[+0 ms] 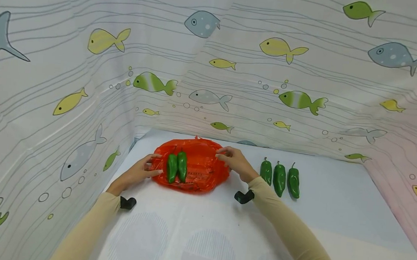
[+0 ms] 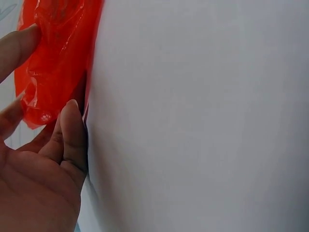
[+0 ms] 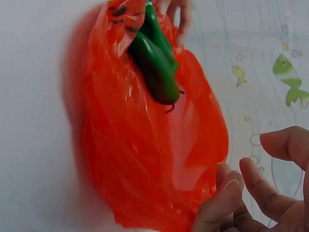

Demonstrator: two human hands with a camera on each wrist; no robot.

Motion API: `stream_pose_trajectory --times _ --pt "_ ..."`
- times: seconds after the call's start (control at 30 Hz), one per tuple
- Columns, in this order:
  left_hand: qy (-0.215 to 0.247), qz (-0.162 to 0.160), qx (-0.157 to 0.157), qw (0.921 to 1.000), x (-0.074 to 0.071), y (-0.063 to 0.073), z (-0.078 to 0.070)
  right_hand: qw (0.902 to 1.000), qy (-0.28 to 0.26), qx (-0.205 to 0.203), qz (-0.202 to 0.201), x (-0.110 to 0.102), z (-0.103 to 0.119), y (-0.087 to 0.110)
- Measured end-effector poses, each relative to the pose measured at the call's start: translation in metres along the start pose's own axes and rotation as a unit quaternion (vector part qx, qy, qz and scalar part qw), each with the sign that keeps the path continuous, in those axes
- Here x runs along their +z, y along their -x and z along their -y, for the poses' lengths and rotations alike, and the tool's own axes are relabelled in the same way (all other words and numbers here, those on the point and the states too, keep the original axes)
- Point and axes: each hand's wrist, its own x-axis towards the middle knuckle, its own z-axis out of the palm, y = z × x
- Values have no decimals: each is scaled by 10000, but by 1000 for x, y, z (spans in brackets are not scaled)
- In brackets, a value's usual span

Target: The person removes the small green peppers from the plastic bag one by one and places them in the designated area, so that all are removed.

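A red plastic bag [image 1: 200,162] lies spread on the white-covered table, with two green peppers [image 1: 171,168] side by side on its left part. At the bag's left edge is my left hand [image 1: 139,173], its fingers spread and touching the plastic. My right hand [image 1: 237,163] is at the opposite edge, fingers bent loosely and thumb apart from them. In the right wrist view, the lower fingers [image 3: 219,200] meet the bag's rim, and no pinch is visible. The left wrist view shows the left fingertips against the red plastic [image 2: 58,58], with some fingers partly behind it.
Three more green peppers [image 1: 279,179] stand in a row on the table to the right of the right forearm. A fish-patterned sheet [image 1: 234,83] rises behind the table and along both sides. Dark wrist mounts [image 1: 244,196] are on both sleeves.
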Motion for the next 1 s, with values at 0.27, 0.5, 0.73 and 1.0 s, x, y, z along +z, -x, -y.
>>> stream_pose_trajectory --times 0.27,0.5,0.73,1.0 --pt "-94 -13 46 9999 2 -2 2 9999 36 -15 156 22 6 -8" --pt "-49 -28 33 10000 1 -2 3 9996 72 -83 248 39 11 -15" --pt "-44 -53 -17 10000 1 -3 1 9990 4 -53 439 57 14 -24" --pt "130 -45 146 9998 2 0 -1 9986 -87 -88 513 74 14 -36"
